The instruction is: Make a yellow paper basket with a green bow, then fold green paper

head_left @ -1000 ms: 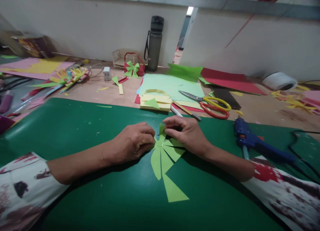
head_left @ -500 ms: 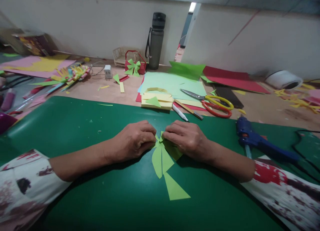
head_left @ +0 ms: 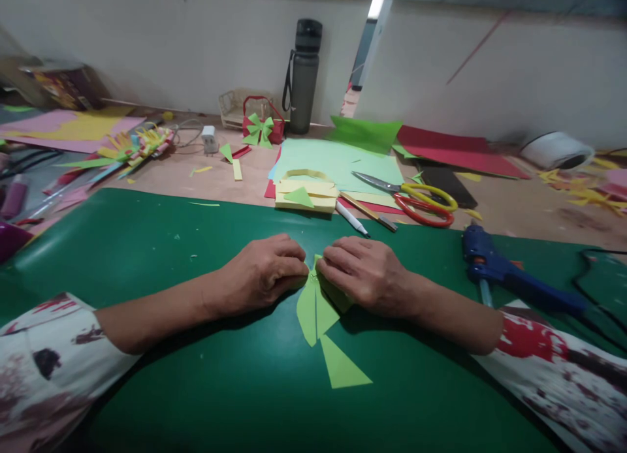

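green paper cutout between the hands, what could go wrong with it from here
The left hand and right hand are close to shiny spots at the middle of the green paper cutout; if that is wet glue, fingertips could stick or smear it. The right sleeve is near the blue glue gun and might knock it.

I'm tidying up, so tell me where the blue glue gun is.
In the head view, the blue glue gun lies toward the right side of the green mat, just beyond the right sleeve, below and right of the scissors.
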Tool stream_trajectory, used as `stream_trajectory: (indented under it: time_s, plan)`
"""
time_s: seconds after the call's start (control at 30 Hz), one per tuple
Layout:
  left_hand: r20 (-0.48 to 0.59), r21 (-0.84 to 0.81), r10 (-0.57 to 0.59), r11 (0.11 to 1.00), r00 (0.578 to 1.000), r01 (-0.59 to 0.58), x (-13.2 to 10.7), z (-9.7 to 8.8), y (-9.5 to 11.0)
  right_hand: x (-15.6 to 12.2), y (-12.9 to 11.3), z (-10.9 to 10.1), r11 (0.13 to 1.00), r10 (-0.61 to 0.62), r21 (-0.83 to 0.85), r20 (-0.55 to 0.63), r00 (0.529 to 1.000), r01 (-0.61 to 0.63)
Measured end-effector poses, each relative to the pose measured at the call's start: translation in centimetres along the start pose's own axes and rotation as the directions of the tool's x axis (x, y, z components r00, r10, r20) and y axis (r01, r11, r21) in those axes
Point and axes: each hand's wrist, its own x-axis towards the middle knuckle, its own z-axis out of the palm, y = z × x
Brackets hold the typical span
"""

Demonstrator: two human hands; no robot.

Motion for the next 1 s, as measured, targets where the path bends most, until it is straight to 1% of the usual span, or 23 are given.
stream_trajectory:
  time_s: [0.33, 0.6, 0.9, 0.97, 1.0]
  plan:
    - [-0.006, -0.043, -0.02, 0.999, 1.0, 0.02, 0.14, 0.08, -0.14, -0.07, -0.02, 0.18, 1.0, 0.007, -0.014, -0.004, 1.0, -0.007]
    - [0.064, -0.109, -0.058, 0.992, 0.996, 0.065, 0.3, 0.1, -0.42, -0.06, -0.03, 0.12, 0.999, -0.005, -0.034, -0.016, 1.0, 0.004]
    - [0.092, -0.049, -0.072, 0.996, 0.993, 0.076, 0.74, 0.01, -0.16, 0.13, -0.19, 0.3, 1.0, -0.011, -0.01, -0.02, 1.0, 0.011]
    - [0.089, -0.037, -0.077, 0.996, 0.993, 0.081, 0.77, 0.06, -0.15, 0.0, -0.21, 0.25, 0.999, 0.018, 0.029, 0.01, 1.0, -0.019]
    - [0.083, -0.039, -0.075, 0.996, 0.994, 0.079, 0.77, 0.1, -0.15, -0.14, -0.13, 0.14, 0.995, 0.072, 0.062, 0.029, 0.997, -0.074]
